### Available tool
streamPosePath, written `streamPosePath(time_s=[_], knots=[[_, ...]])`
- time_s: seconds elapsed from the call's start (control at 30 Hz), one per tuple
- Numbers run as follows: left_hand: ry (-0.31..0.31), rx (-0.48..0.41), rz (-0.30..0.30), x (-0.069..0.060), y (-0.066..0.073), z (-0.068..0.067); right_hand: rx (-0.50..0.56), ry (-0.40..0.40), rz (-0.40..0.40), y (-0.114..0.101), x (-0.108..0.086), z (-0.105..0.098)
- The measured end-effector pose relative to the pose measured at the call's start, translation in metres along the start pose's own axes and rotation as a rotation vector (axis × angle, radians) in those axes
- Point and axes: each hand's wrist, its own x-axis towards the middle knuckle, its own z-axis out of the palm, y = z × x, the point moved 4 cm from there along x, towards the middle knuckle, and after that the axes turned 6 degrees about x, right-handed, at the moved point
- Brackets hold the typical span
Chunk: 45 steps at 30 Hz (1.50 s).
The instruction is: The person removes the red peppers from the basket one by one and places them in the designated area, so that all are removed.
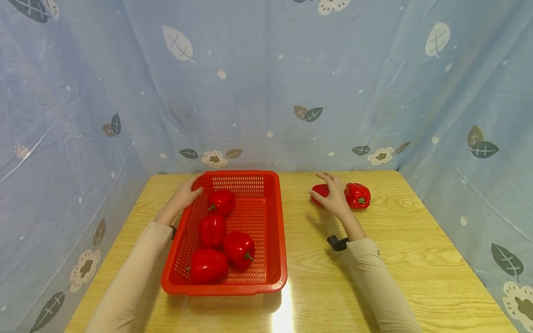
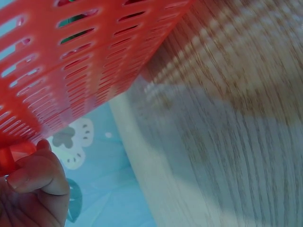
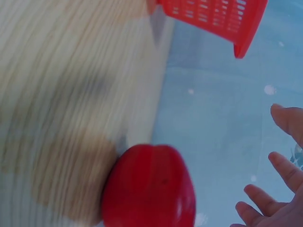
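A red plastic basket (image 1: 282,249) stands left of centre, holding several red bell peppers (image 1: 209,266). At its far left corner my left hand (image 1: 183,196) grips the rim, and the left wrist view shows curled fingers (image 2: 45,172) at that edge. My right hand (image 1: 335,200) hovers over a red bell pepper (image 1: 319,190) on the table, thumb and fingers spread, and hides part of it. Seen from the right wrist, a red bell pepper (image 3: 149,189) lies apart from the hand. Another red bell pepper (image 1: 357,196) sits just right of the hand, green stem facing me.
Everything rests on a wood-grain table (image 1: 399,259). Blue patterned cloth (image 1: 266,92) hangs along its back edge and at both sides. A black wrist device (image 1: 337,243) is strapped near the right sleeve's cuff.
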Motion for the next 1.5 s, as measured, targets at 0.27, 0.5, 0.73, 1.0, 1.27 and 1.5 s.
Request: streamPosePath(time_s=[0.27, 0.5, 0.73, 1.0, 1.27, 1.5], knots=[[0.001, 0.014, -0.005, 0.0, -0.001, 0.0, 0.01, -0.097, -0.039, -0.019, 0.006, 0.017], [-0.002, 0.004, -0.011, 0.001, -0.001, 0.001, -0.001, -0.159, -0.092, -0.036, 0.014, 0.034], [-0.002, -0.007, -0.015, -0.001, 0.001, 0.001, -0.012, -0.243, -0.132, -0.054, 0.021, 0.049], [-0.002, -0.012, -0.012, -0.001, 0.002, 0.0, -0.057, -0.356, -0.149, -0.078, 0.031, 0.065], [-0.004, -0.004, -0.012, -0.002, 0.001, 0.0, -0.121, -0.422, -0.207, -0.1, 0.044, 0.08], [-0.014, -0.008, -0.016, -0.001, 0.003, -0.001, -0.195, -0.481, -0.219, -0.114, 0.054, 0.094]])
